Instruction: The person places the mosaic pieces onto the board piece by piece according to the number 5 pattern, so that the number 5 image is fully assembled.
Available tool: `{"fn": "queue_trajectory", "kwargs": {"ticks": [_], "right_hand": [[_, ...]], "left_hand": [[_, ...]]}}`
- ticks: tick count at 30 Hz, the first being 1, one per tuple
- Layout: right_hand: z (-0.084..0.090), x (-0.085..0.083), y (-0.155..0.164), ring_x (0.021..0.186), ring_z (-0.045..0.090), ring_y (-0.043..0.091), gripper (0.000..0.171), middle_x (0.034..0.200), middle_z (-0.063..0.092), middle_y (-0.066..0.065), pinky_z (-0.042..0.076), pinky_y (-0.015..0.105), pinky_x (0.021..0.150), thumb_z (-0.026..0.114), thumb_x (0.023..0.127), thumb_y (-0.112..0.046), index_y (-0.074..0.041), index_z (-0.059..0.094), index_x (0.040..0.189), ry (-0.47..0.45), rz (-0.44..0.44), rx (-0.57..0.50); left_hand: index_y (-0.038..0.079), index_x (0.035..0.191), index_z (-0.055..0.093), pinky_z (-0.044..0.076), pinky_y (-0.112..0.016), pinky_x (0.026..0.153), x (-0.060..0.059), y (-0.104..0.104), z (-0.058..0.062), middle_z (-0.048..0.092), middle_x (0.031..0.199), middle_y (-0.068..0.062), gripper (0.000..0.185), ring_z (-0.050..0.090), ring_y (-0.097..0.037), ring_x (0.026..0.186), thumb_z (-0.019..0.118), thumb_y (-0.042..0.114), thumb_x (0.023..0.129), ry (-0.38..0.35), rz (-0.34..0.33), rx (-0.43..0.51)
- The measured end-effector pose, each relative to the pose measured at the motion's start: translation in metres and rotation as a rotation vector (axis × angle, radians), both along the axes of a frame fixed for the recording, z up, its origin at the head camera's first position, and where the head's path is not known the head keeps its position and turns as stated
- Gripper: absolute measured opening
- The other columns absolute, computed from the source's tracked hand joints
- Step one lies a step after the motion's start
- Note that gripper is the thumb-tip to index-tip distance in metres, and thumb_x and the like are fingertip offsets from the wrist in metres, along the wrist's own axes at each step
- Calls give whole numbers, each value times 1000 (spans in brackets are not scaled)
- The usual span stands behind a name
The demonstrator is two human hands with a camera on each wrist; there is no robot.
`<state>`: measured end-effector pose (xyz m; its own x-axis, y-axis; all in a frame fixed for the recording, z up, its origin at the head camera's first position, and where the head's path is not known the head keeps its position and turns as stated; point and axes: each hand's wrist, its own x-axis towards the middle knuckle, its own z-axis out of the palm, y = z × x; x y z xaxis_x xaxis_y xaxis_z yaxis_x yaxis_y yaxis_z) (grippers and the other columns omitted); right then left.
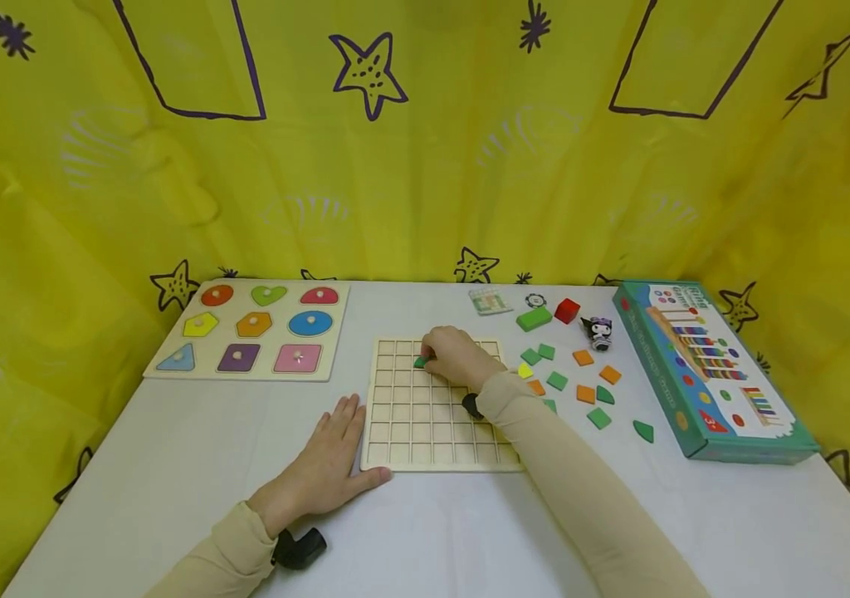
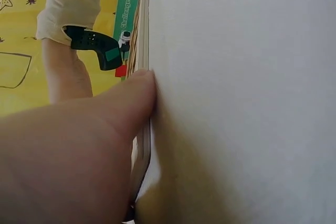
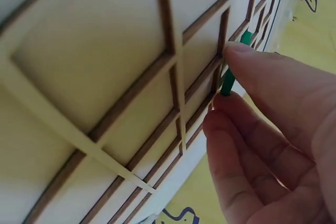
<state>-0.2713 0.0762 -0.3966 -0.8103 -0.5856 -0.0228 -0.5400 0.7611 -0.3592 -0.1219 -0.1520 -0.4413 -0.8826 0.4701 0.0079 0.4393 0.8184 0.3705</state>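
A small flat green piece is pinched between the thumb and fingertips of the right hand; its full outline is hidden. It is held over the far part of the pale wooden grid board, left of the board's middle; whether the board is touched by it cannot be told. The left hand is laid with fingers straight beside the board's near left corner, its thumb at the near edge. The piece is probably best squared to a cell's ridges, lowered level and pressed lightly, while the board is steadied against sliding. Loose flat green squares and orange squares are scattered right of the board.
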Motion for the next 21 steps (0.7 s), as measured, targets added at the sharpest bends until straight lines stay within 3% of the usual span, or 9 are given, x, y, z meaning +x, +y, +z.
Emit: {"fn": "queue_trajectory", "kwargs": {"ticks": [6,10,14,17,21], "right_hand": [[-4,3,2,86,60,20,6,90,65,3,50,32,79,69,91,-7,-6,74,86,80,59,6],[-6,8,9,94,62,23,11,97,70,6,49,35,86,66,94,-6,-5,76,93,161,125,16],[-4,12,26,105,60,29,15,110,69,11,46,40,94,64,95,-6,-4,76,104,177,136,-42],[0,12,51,106,58,32,18,111,67,15,46,44,94,64,94,-4,0,73,110,162,29,-99],[2,10,94,94,60,32,19,100,68,16,49,45,83,66,91,-2,5,72,108,143,-206,-100]], "left_hand": [[-15,147,22,11,-57,113,0,1,-1,14,155,-31,100,8,-43,144,54,61,92,-6,4,-4],[-16,147,23,11,-57,112,0,1,-1,14,155,-31,100,8,-43,144,54,61,92,-1,4,-2],[-15,147,23,11,-57,113,1,1,-1,14,156,-30,100,8,-42,144,54,62,92,-3,11,-5],[-15,147,23,11,-56,113,1,1,-1,14,156,-30,100,7,-42,144,54,62,92,-6,13,-6],[-15,147,23,10,-56,113,1,2,-1,14,156,-30,99,7,-42,144,54,62,92,-7,14,0]]}}
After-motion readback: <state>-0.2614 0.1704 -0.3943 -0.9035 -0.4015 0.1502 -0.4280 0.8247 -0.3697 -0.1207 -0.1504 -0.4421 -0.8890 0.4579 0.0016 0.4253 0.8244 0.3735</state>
